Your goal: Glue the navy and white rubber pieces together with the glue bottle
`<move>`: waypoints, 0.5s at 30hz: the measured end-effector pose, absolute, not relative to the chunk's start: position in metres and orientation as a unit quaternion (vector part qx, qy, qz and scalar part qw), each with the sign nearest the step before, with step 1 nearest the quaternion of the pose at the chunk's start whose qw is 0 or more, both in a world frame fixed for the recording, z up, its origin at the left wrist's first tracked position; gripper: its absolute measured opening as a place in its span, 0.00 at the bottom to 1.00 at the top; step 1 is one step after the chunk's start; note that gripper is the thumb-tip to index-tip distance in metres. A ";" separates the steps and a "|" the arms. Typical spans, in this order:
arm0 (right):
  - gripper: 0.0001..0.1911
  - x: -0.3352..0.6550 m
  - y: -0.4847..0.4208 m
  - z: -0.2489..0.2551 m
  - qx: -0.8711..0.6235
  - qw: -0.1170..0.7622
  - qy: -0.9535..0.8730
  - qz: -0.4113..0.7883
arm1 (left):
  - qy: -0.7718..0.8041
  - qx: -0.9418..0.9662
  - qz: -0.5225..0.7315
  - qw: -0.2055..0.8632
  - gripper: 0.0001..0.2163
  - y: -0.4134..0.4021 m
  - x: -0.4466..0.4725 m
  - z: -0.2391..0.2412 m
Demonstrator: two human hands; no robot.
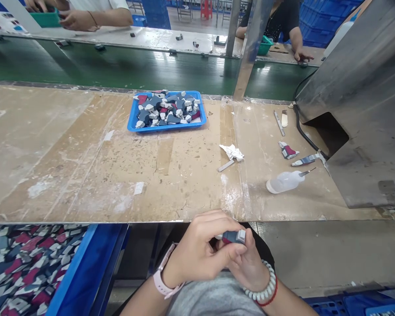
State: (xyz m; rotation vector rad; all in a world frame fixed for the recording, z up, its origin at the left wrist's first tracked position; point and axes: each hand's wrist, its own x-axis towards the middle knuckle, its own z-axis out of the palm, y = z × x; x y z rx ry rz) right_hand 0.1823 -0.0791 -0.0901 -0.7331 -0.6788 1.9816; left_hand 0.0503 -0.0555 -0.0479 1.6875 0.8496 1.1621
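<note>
My left hand [204, 245], with a pink watch strap at the wrist, is closed round a small dark-blue, maroon and white moulded piece [234, 237]. From the other side, the fingers of my right hand [252, 265] also grip the piece; a coiled bracelet and a red cord circle that wrist. Both hands are over my lap, just in front of the table edge. Fingers cover part of the piece, and its exact kind does not show. A blue tray [166, 129] heaped with similar pieces stands at the back of the table [191, 175].
Right of centre lie crumpled tissue [232, 152], a squeeze bottle with a needle tip [285, 182] and loose pieces [288, 150]. A metal housing [365, 131] stands at right. Lower left is a blue crate [75, 272] of pieces. Co-workers sit beyond the green conveyor belt [184, 72].
</note>
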 end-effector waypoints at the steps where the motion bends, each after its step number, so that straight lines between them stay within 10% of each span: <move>1: 0.39 0.181 -0.078 -0.088 -0.294 0.438 -0.262 0.808 | 0.353 0.677 0.465 0.449 0.13 -0.055 0.050 -0.048; 15: 0.47 0.179 -0.079 -0.078 -0.246 0.385 -0.109 0.883 | 0.433 0.665 0.392 0.465 0.09 -0.052 0.055 -0.039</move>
